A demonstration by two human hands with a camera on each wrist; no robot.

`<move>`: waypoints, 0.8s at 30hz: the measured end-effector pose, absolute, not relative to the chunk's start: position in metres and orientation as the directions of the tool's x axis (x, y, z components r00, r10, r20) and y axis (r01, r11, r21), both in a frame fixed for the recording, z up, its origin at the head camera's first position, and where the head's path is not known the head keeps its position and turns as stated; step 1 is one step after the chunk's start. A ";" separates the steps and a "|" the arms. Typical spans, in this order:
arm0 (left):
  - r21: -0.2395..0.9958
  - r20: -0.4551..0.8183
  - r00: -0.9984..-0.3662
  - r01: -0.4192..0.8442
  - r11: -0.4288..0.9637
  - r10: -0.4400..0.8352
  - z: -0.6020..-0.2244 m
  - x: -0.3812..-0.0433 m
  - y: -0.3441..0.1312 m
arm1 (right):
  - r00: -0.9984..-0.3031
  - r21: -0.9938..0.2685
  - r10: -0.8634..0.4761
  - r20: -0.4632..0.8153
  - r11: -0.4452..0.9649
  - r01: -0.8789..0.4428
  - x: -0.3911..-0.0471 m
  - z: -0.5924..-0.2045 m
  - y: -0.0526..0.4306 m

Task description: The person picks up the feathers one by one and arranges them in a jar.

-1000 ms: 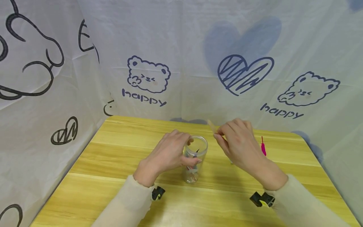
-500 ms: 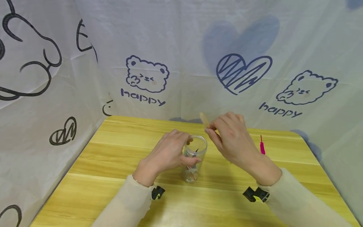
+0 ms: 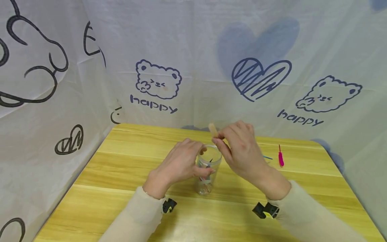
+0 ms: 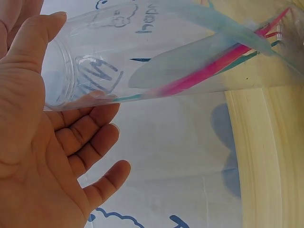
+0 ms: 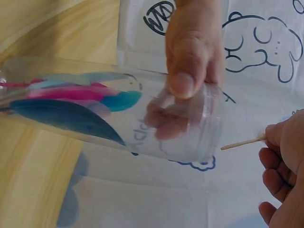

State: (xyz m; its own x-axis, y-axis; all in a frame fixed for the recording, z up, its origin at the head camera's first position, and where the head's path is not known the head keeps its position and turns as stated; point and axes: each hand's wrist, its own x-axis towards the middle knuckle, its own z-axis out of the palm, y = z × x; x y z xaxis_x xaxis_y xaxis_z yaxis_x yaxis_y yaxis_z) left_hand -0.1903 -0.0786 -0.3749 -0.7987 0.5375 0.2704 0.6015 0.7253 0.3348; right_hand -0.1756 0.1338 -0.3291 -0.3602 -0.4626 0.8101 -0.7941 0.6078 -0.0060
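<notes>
My left hand point(image 3: 178, 161) grips a tall clear plastic jar point(image 3: 215, 167) near its rim, thumb on the near side. Inside the jar lie several feathers; a pink feather point(image 4: 202, 76) shows in the left wrist view, and a dark blue feather point(image 5: 66, 118) in the right wrist view. Above and right of the jar's open mouth, my right hand point(image 3: 242, 151) pinches a pale cream feather point(image 3: 213, 129) between thumb and fingers. Its bare quill point(image 5: 242, 142) points at the mouth in the right wrist view, just outside it.
A magenta feather point(image 3: 281, 159) lies on the wooden table point(image 3: 121, 201) at the right. Beside it, partly hidden by my right hand, is a thin blue quill point(image 3: 267, 157). White cloth point(image 3: 205, 107) with printed drawings hangs behind and at the left.
My right hand has moved left with the cream feather, nearing the jar's mouth. The blue quill has come into sight behind it. My left hand and the jar have stayed in place.
</notes>
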 end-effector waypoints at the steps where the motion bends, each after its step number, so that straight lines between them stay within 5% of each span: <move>1: 0.334 0.270 -0.798 0.602 0.725 0.538 -0.375 -0.190 -0.079 | -0.364 -0.011 -0.464 0.808 0.606 -0.796 -0.176 -0.331 0.133; 24: 0.329 0.295 -0.787 0.616 0.716 0.542 -0.375 -0.190 -0.080 | -0.373 0.108 -0.548 0.749 0.655 -0.748 -0.177 -0.350 0.139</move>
State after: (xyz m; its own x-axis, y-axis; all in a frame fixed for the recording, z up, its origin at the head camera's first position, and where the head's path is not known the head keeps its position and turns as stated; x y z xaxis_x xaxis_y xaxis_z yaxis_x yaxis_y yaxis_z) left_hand -0.1899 -0.0802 -0.3754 -0.7871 0.5418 0.2948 0.6159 0.7159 0.3289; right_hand -0.1770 0.1393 -0.3499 -0.3725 -0.5483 0.7488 -0.7478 0.6551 0.1076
